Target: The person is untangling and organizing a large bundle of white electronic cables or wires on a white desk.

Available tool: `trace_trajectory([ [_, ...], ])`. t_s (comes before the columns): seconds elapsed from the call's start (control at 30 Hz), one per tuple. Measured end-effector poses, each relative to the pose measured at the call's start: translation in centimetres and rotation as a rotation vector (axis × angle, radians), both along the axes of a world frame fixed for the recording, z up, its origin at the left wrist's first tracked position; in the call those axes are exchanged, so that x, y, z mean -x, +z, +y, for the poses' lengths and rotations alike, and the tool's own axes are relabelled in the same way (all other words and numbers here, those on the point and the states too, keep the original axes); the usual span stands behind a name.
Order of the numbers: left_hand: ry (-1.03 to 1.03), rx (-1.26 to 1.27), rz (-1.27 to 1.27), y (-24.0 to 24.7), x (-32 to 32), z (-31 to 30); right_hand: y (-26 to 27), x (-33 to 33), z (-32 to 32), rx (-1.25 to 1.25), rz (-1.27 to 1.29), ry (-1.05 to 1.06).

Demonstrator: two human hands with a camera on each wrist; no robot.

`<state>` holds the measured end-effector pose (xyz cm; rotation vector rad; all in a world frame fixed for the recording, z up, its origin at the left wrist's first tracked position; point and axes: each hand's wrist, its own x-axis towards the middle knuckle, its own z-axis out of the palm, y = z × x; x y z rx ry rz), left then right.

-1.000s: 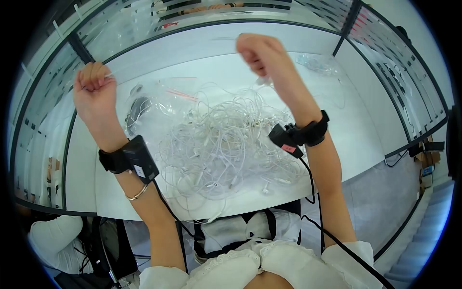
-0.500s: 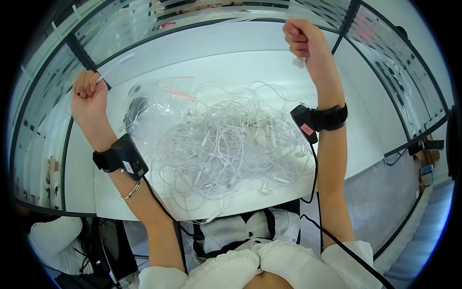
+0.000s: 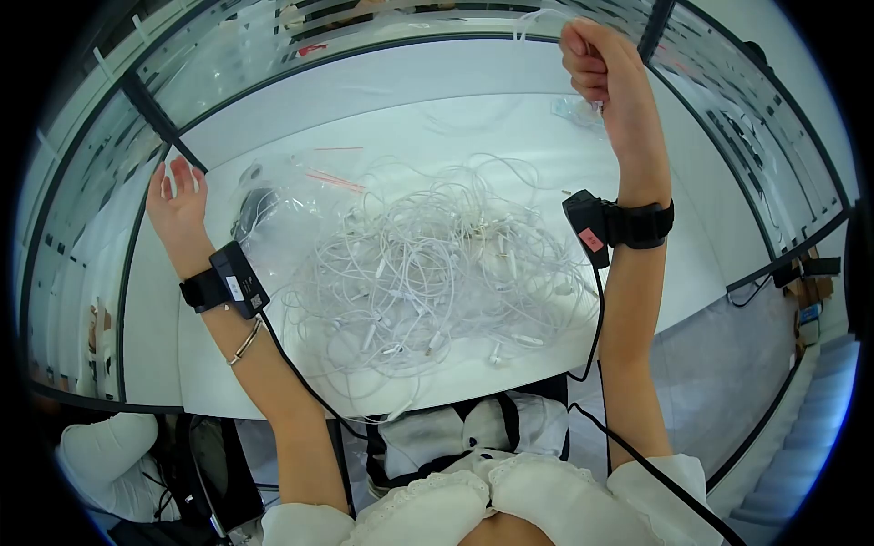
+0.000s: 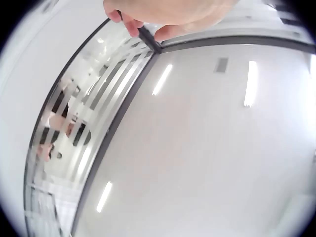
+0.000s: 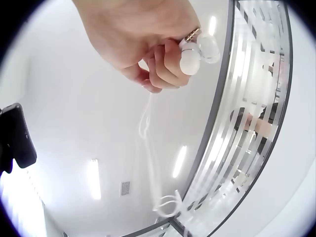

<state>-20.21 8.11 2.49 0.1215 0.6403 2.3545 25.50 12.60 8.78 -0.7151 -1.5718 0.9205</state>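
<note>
My right hand (image 3: pixel 608 77), raised at the back right above the table, grips a white cable (image 3: pixel 539 16). In the right wrist view, a metal audio plug (image 5: pixel 192 34) and round white earpieces (image 5: pixel 189 62) stick out beside the curled fingers of the hand (image 5: pixel 143 44), and the cable (image 5: pixel 146 133) trails away, looped at its far part. My left hand (image 3: pixel 178 202) is up at the left with fingers loosely bent and nothing in it; the left wrist view shows the hand (image 4: pixel 173 12) at the top edge. Between my arms, a tangled heap of white cables (image 3: pixel 428 264) lies on the table (image 3: pixel 437 391).
A clear plastic bag (image 3: pixel 291 196) with red strips lies left of the heap. Another small clear bag (image 3: pixel 577 111) is near the right hand. Glass partitions with dark frames (image 3: pixel 364 54) edge the table at the back and sides. A black wrist-camera cable (image 3: pixel 309 387) crosses the front edge.
My left hand has let go of the cable and its fingers have loosened. The right hand has moved up and right with the cable, whose free part now swings near it.
</note>
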Motion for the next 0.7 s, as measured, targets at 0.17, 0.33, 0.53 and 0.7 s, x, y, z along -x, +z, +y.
trace_trajectory([
  [0.17, 0.063, 0.005, 0.677, 3.5, -3.8, -1.1, 0.4, 1.8, -1.9, -0.07, -0.158, 0.026],
  [0.33, -0.373, -0.219, 1.38, 6.9, -16.2, -3.0, 1.2, 3.3, -4.4, -0.197, -0.316, 0.019],
  [0.53, -1.023, -0.15, 1.485, 4.5, -24.1, -4.2, 2.5, 3.2, -6.5, -0.166, -0.045, -0.004],
  [0.7, -1.054, -0.011, 1.373, 4.6, -23.0, -3.3, 3.2, 0.3, -5.1, -0.145, 0.246, -0.017],
])
